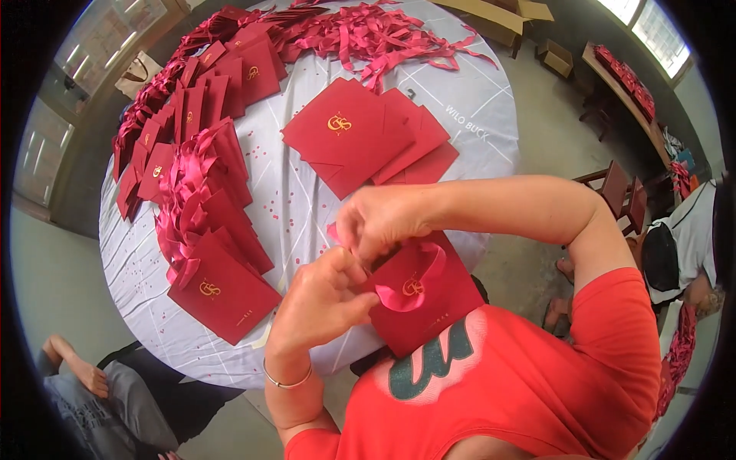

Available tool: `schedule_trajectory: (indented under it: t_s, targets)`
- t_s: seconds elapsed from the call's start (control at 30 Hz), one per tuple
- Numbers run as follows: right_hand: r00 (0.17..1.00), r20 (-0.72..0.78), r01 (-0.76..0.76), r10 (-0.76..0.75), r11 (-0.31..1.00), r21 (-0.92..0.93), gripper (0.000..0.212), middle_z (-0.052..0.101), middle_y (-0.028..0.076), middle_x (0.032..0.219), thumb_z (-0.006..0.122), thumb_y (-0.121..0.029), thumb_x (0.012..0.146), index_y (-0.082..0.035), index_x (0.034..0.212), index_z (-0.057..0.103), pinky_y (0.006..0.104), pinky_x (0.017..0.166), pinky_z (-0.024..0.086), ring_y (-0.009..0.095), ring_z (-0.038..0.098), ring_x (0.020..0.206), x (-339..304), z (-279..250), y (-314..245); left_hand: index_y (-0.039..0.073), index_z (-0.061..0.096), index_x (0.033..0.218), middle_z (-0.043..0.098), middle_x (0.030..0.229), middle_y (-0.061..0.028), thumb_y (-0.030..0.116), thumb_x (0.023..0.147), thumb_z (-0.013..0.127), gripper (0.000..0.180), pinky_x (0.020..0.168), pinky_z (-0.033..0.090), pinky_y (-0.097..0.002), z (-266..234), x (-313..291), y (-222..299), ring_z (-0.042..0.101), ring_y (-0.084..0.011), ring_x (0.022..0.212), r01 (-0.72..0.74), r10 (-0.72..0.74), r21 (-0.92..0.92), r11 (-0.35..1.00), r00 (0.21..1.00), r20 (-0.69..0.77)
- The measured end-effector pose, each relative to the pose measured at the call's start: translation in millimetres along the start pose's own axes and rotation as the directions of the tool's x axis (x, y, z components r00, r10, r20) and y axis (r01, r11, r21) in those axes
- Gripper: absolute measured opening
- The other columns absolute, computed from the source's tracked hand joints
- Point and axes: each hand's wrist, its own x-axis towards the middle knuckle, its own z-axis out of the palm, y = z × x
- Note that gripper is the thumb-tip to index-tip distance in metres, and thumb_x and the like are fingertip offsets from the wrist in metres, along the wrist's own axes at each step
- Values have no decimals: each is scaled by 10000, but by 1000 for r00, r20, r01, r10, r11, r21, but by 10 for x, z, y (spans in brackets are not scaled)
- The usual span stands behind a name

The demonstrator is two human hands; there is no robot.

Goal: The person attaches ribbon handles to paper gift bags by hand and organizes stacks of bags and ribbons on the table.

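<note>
A red paper gift bag [429, 295] with a gold emblem leans against my shirt at the table's near edge. A pink ribbon [404, 300] loops across its front. Both of my hands are at the bag's upper left edge, close together. My right hand [387, 221] is closed in a pinch on the ribbon, and a short pink end sticks out beside its fingers. With curled fingers, my left hand [320, 295] grips the bag's edge by the ribbon. The exact spot between the fingertips is partly hidden.
Flat red bags [349, 134] lie beyond my hands. Finished-looking ribboned bags [222, 287] stand in a row at left, with more bags behind. Loose pink ribbons [376, 34] heap at the far side of the white tablecloth [268, 165]. Another person's hand [92, 379] rests at lower left.
</note>
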Motion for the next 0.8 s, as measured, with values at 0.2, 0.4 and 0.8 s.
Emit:
schedule_trajectory:
  t_s: [0.2, 0.4, 0.8]
  targets:
    - [985, -112, 146, -133, 982, 117, 239, 577, 44, 665, 762, 11, 713, -32, 837, 562, 256, 425, 366, 104, 502, 503, 41, -53, 50, 29, 584, 989, 662, 700, -120, -18, 760, 725, 272, 542, 496, -310, 46, 21, -48, 690, -179, 607, -77, 79, 112, 991, 997, -18]
    - [986, -149, 93, -78, 991, 100, 193, 570, 42, 646, 725, 8, 748, -31, 839, 559, 272, 402, 360, 97, 497, 489, 71, -44, 94, 59, 694, 943, 617, 649, -95, 12, 721, 742, 232, 517, 452, -305, 111, 69, -28, 592, -161, 526, -323, 348, 424, 846, 937, 21]
    - [667, -422, 352, -614, 759, -547, 169, 627, 93, 762, 707, -3, 750, 2, 836, 561, 326, 671, 513, 178, 622, 721, 477, -227, 173, 62, 585, 1041, 647, 696, -112, 70, 744, 720, 326, 575, 483, -379, 96, 44, 54, 651, -279, 609, -203, 206, 459, 865, 977, 43]
